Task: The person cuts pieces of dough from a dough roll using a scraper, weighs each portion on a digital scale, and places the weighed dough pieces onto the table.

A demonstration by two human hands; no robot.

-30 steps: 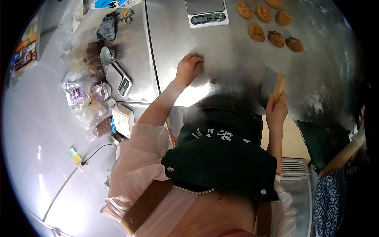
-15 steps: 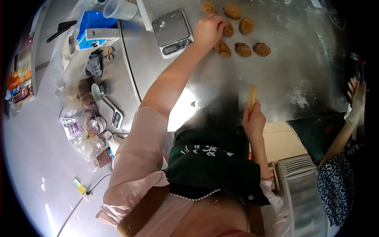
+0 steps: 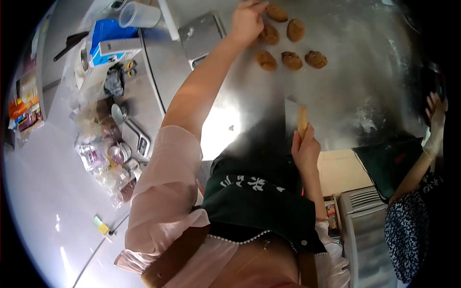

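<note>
Several brown lumps of dough with chunks in them, one of them this dough piece (image 3: 296,30), lie on the steel worktop (image 3: 345,96). My left hand (image 3: 247,21) reaches to the top edge of the view beside the upper dough lumps. Its fingers are bent together, and whatever is under them is hidden. Near the front edge of the worktop, my right hand (image 3: 306,146) is closed around the pale wooden handle of a dough scraper (image 3: 302,121). The scraper's flat metal blade points away from me, left of the handle.
A kitchen scale (image 3: 202,36) sits left of the dough, partly behind my left arm. Further left are a clear plastic tub (image 3: 140,15), a carton (image 3: 116,49), a small scale (image 3: 139,139) and bags. Another person's hand (image 3: 436,113) is at the far right.
My left hand has moved up and left, from the middle dough lump to the top edge. The view has shifted slightly. My right hand still grips the scraper.
</note>
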